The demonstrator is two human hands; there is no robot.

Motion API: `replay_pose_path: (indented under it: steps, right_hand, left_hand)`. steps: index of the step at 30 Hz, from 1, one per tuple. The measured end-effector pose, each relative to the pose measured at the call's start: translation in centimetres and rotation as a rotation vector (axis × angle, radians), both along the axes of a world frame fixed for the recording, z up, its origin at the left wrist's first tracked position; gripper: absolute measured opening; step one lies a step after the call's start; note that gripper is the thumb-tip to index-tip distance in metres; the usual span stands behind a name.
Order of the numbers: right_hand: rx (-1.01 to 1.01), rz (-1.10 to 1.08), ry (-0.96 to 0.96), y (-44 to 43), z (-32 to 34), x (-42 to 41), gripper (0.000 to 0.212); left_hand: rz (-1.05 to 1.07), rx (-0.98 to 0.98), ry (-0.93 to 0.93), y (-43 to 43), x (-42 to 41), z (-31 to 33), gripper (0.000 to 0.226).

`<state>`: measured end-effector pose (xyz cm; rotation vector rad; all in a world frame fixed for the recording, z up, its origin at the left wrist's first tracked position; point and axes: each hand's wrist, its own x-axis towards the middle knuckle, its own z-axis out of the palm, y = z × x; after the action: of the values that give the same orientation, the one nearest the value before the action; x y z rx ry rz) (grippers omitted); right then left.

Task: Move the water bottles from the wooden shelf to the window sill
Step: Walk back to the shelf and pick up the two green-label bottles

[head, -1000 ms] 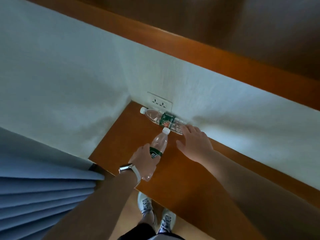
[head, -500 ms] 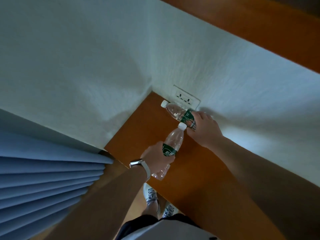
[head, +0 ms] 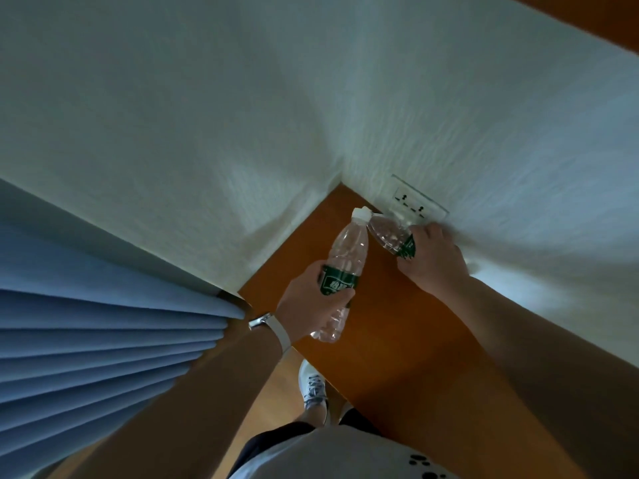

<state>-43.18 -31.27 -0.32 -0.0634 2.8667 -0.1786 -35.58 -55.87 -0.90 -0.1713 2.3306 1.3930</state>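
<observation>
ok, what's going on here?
A person stands at a wooden shelf set into a wall corner, with a water bottle in each hand. The left hand grips the nearer bottle around its green label and holds it tilted above the shelf. The right hand grips the second bottle just below the wall socket; whether that one has left the shelf is unclear. A blue curtain hangs at the left. No window sill is in view.

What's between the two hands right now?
Head view: bare wooden shelf, besides the left bottle in the left hand and the right bottle in the right hand.
</observation>
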Motion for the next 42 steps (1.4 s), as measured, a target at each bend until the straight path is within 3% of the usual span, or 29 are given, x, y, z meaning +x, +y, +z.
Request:
replay_pose_path:
  steps: [6, 15, 23, 31, 37, 42]
  right_hand:
    - [-0.032, -0.001, -0.034, -0.1, -0.1, -0.6, 0.064]
    - [-0.003, -0.007, -0.135, -0.3, -0.4, -1.9, 0.080]
    - [-0.061, -0.062, -0.166, -0.5, -1.0, -1.3, 0.080]
    - [-0.203, -0.124, -0.226, -0.7, -0.9, -0.5, 0.056]
    - [-0.328, -0.174, -0.120, -1.3, -0.2, 1.5, 0.058]
    - [-0.448, -0.261, -0.052, -1.5, 1.5, 3.4, 0.076]
  left_hand:
    - [0.032, 0.072, 0.001, -0.7, 0.4, -0.4, 0.066]
    - [0.025, 0.052, 0.015, -1.3, 0.0, -0.9, 0.057]
    - [0.033, 0.041, 0.048, -1.8, -0.7, -0.4, 0.054]
    - [0.013, 0.013, 0.064, -2.4, -1.4, 0.4, 0.057]
    - [0.035, 0.014, 0.060, -2.7, -1.0, 1.2, 0.052]
    - [0.054, 0.002, 0.079, -2.3, 0.2, 2.2, 0.054]
